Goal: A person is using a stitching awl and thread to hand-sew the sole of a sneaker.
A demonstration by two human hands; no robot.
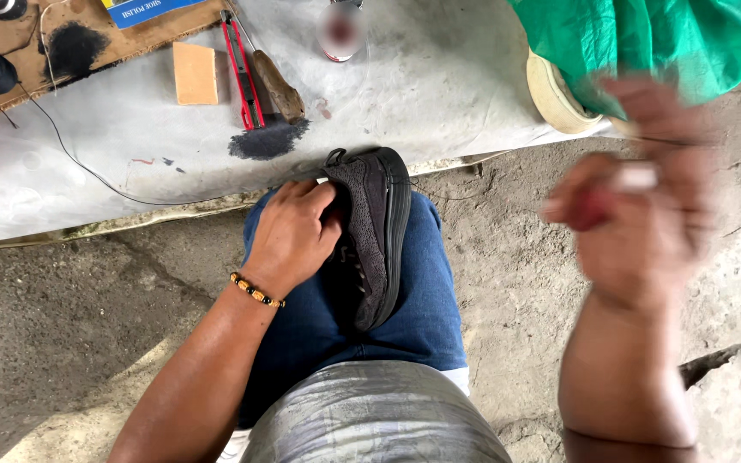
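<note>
Two hands work here. The left hand presses closed on a black shoe lying on the knee. The right hand, blurred, pinches something small. Farther, a red cutter lies on grey sheet.

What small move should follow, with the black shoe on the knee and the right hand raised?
Probably bring the blurred right hand back down to the black knit shoe: the left hand pins it on the knee, and a thin thread seems to run up from it.
</note>
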